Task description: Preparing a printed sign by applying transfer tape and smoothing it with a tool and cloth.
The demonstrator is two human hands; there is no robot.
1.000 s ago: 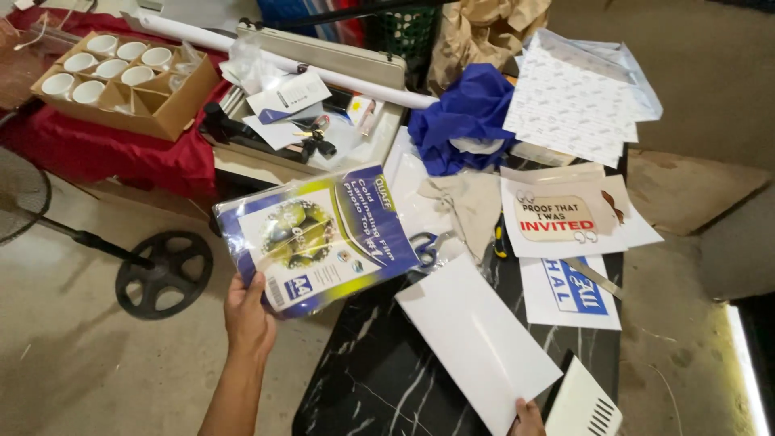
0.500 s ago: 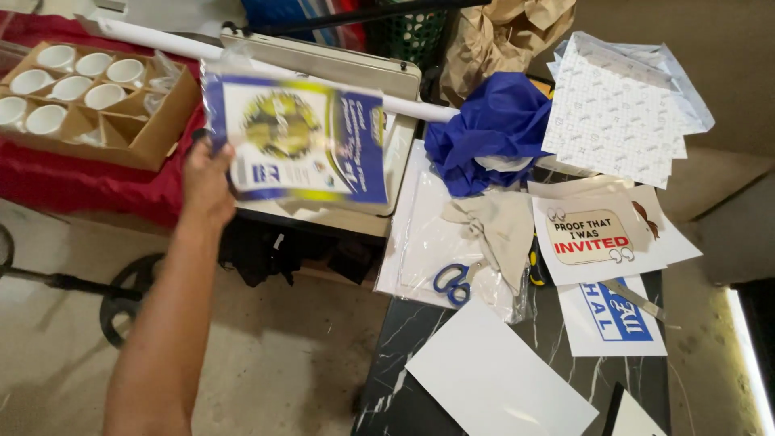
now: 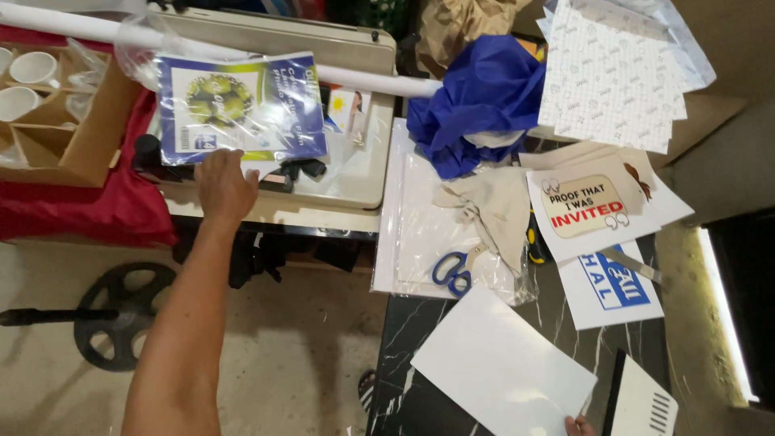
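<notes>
My left hand reaches forward to a blue and white plastic-wrapped packet with a round green picture on it. The fingertips grip its near edge, and the packet lies flat on a beige machine lid. Only the fingertips of my right hand show at the bottom edge. They pinch the near corner of a blank white sheet lying on the black marbled table.
A cardboard box of white cups sits on red cloth at the left. A long white tube lies behind the packet. Blue cloth, blue-handled scissors, printed cards and dotted sheets crowd the table. A black wheel is on the floor.
My left hand carried the blue packet from above the table's edge up and left, and laid it on the beige lid. The view shifted with it.
</notes>
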